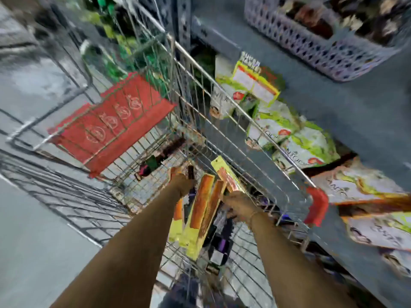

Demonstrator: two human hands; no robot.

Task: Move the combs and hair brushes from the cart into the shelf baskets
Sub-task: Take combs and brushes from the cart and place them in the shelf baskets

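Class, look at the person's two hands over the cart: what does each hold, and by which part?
Right hand: packaged combs, gripped near their upper ends. Left hand: a dark-handled item, too blurred to identify.

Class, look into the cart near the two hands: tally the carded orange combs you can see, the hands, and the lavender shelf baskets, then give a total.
Carded orange combs: 4 clearly visible; blur may hide more
Hands: 2, left hand and right hand
Lavender shelf baskets: 1
Total: 7

Wire cart (222,121) holds carded combs (201,210); shelf (333,121) carries packets (295,138).
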